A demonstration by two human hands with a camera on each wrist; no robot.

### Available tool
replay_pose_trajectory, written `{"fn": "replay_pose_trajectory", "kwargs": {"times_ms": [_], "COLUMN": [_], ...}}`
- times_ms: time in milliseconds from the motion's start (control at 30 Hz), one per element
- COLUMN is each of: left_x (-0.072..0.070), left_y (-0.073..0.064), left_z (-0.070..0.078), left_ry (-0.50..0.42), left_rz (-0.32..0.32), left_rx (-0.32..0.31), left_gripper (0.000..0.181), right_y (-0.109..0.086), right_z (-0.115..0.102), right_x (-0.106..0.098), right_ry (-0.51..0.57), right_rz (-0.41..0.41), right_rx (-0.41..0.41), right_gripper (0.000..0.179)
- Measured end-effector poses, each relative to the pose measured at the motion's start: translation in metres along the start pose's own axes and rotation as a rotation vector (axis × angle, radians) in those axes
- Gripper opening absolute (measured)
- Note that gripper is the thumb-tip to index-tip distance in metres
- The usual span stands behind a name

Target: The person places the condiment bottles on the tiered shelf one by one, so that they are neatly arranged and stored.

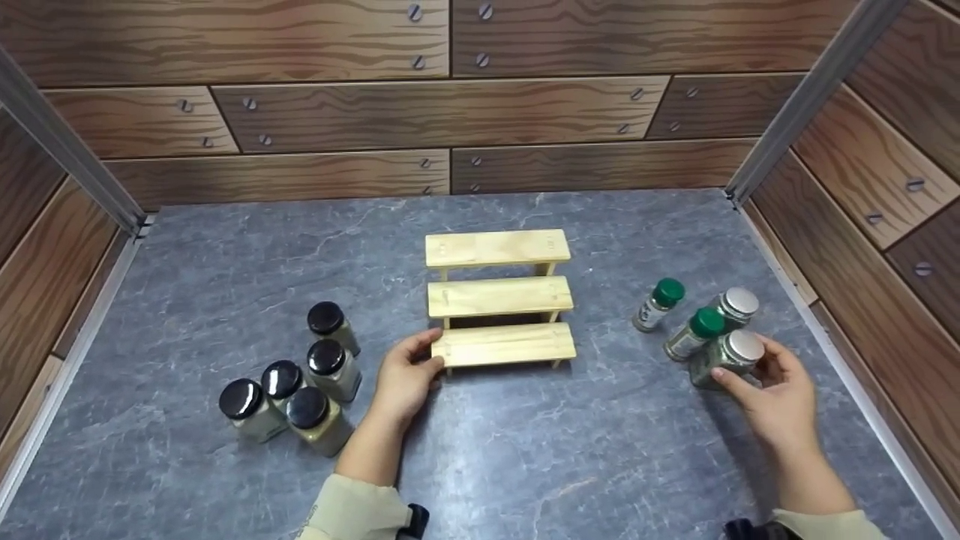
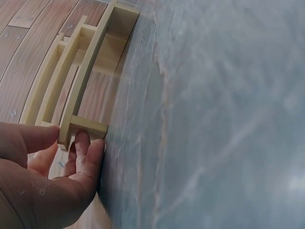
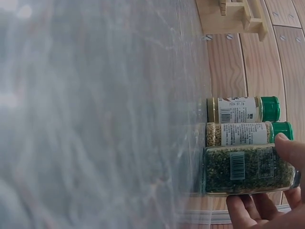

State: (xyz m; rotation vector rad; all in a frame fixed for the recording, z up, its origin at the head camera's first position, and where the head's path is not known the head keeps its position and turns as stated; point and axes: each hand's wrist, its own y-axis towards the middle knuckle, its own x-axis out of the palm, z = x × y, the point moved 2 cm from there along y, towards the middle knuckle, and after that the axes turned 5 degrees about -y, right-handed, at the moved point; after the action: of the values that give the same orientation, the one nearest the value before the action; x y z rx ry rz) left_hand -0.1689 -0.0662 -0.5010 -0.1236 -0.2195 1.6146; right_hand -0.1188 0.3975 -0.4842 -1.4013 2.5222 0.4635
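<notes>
A three-step wooden shelf (image 1: pixel 501 345) stands mid-table. My left hand (image 1: pixel 405 375) grips the left end of its lowest step; in the left wrist view the thumb (image 2: pixel 40 138) lies on the step and fingers curl beneath. On the right, my right hand (image 1: pixel 784 397) holds a square spice jar (image 1: pixel 724 361) with a silver lid, thumb on one side and fingers on the other. Dried green flakes show through that jar (image 3: pixel 248 169) in the right wrist view, its base at the tabletop. Close by stand two green-capped spice bottles (image 1: pixel 694 335) and another silver-lidded jar (image 1: pixel 739 304).
Several black-lidded spice jars (image 1: pixel 307 409) are grouped on the left, beside my left forearm. Wood-patterned panels (image 1: pixel 337 112) wall the grey marbled table (image 1: pixel 510 465) at the back and sides, with metal posts (image 1: pixel 810 97) at the corners.
</notes>
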Motion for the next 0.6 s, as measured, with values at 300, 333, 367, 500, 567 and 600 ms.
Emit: {"fn": "replay_pose_trajectory", "kwargs": {"times_ms": [300, 333, 367, 500, 567, 600], "left_x": [-0.0053, -0.0051, -0.0048, -0.0034, -0.0025, -0.0020], "left_y": [-0.0007, -0.0003, -0.0001, 0.0001, 0.0000, -0.0001], "left_z": [-0.0008, -0.0012, -0.0017, -0.0042, -0.0051, -0.0056], "left_ry": [-0.028, -0.031, -0.035, -0.059, -0.068, -0.071], "left_rz": [-0.029, -0.035, -0.040, -0.054, -0.059, -0.063], "left_rx": [-0.018, -0.019, -0.020, -0.010, -0.001, 0.001], "left_gripper": [0.048, 0.048, 0.048, 0.049, 0.049, 0.049], "right_y": [0.0042, 0.0046, 0.0048, 0.0043, 0.0023, 0.0007], "right_z": [0.0003, 0.0008, 0.0013, 0.0029, 0.0026, 0.0022], "right_x": [0.0047, 0.0044, 0.0039, 0.0002, -0.0021, -0.0032], "right_ry": [-0.038, -0.044, -0.055, -0.128, -0.152, -0.157], "right_rz": [-0.024, -0.019, -0.015, -0.011, -0.008, -0.004], "right_rx": [0.064, 0.068, 0.071, 0.081, 0.079, 0.076], "right_gripper": [0.062, 0.062, 0.063, 0.065, 0.065, 0.065]}}
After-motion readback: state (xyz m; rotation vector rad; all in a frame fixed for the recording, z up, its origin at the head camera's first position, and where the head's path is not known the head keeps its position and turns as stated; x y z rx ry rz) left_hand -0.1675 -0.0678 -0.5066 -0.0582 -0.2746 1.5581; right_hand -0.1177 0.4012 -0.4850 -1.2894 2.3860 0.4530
